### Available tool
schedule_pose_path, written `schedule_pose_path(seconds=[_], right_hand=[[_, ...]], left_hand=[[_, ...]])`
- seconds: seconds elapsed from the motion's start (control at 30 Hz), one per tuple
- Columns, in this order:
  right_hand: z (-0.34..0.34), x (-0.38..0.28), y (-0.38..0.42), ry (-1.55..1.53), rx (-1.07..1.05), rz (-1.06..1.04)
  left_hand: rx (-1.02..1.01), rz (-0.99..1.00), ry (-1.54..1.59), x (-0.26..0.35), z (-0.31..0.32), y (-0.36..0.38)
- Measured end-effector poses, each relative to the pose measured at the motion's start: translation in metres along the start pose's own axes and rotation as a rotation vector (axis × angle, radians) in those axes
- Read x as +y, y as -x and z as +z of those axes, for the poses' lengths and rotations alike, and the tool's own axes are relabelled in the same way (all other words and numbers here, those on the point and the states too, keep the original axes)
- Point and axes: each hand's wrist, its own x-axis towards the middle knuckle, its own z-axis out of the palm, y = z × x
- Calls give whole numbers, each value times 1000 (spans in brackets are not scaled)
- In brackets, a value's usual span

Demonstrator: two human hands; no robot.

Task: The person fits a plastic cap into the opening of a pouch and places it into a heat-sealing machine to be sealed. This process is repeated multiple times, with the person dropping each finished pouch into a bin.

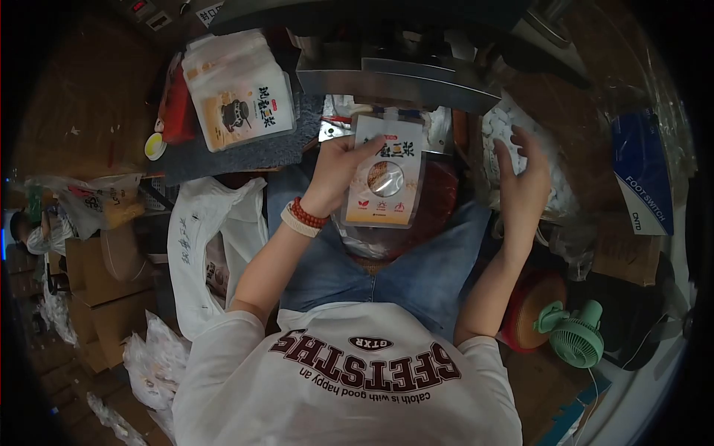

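My left hand [338, 169] grips a printed pouch [386, 201] by its left side, thumb across the front. The pouch is white with an orange lower edge and a round window, and it stands upright in front of the metal machine [398, 83]. To the right, my right hand [526, 175] is raised with its fingers curved and apart, and I see nothing between them. Beneath and beside it is a clear plastic bag of small white pieces [497, 123], whose kind I cannot make out. A stack of similar pouches [239, 111] lies at the upper left.
A red item [177, 108] and a yellow-lidded round tub [155, 146] sit left of the stack. At right are a blue FOOT SWITCH box [641, 175] and a small green fan [576, 338]. A white bag [190, 260] hangs by my left leg, near cardboard boxes [104, 275].
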Motion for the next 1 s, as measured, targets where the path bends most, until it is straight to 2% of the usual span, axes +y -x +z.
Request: schedule_pose_path(seconds=[0.03,0.1,0.23,0.3,0.37,0.43,0.47,0.5,0.53,0.57,0.6,0.67,0.7,0.8,0.83,0.87,0.93,1.0], right_hand=[[10,12,-1,0,-2,0],[33,33,-2,220,-206,-35],[32,42,4,164,-226,-82],[30,42,2,50,-212,3],[34,47,4,-15,-137,12],[34,46,9,-81,-61,25],[32,39,13,-156,77,-2],[30,30,16,-233,215,-31],[29,20,18,-238,219,-31],[26,9,24,-446,201,-28],[21,-2,33,-648,176,-20],[10,-29,47,-720,21,-110],[11,-40,51,-774,-6,-224],[19,-66,55,-669,-75,-546],[26,-69,57,-647,-125,-649],[28,-72,61,-648,-252,-667],[20,-78,61,-652,-234,-705],[12,-79,61,-662,-224,-746]], left_hand=[[-15,-29,29,1,-1,-5],[-30,-12,35,3,2,-8],[-5,-77,65,11,-2,-4],[10,15,-543,26,-13,-1],[267,412,-824,20,-60,-10],[735,742,-1799,38,-77,7],[581,651,-1802,30,-110,8],[432,644,-1816,30,-124,18],[282,641,-1825,30,-126,29],[225,706,-1743,28,-124,39],[211,700,-1747,24,-125,47],[227,714,-1576,17,-128,58],[265,790,-1405,23,-106,63],[223,803,-1239,23,-81,73],[185,930,-1277,24,-72,74],[179,933,-1273,26,-62,77],[105,997,-1410,32,-45,84],[43,998,-1366,40,-36,89]])
